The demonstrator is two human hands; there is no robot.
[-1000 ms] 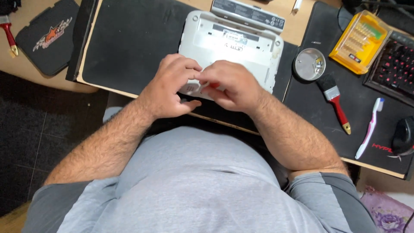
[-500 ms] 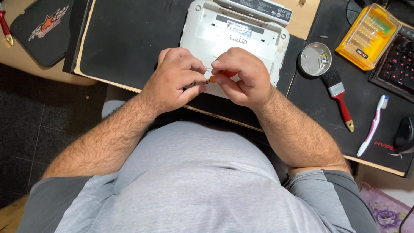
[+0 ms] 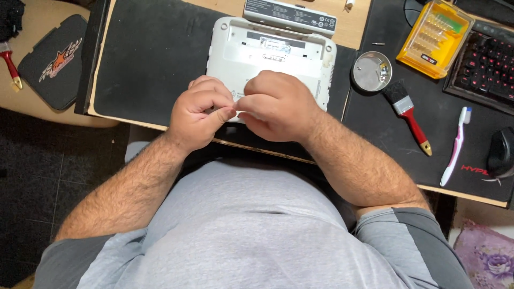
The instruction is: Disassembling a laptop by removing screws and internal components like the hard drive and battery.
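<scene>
My left hand (image 3: 202, 112) and right hand (image 3: 278, 104) meet, both curled nearly closed, over the near edge of a white upturned laptop (image 3: 270, 59) on the black mat (image 3: 150, 59) at 12 o'clock on the counter; I cannot tell what the fingertips pinch. Done well, I judge, this means steady pressure, no slipping. The laptop's long axis runs 9 to 3, battery bay toward 12.
</scene>
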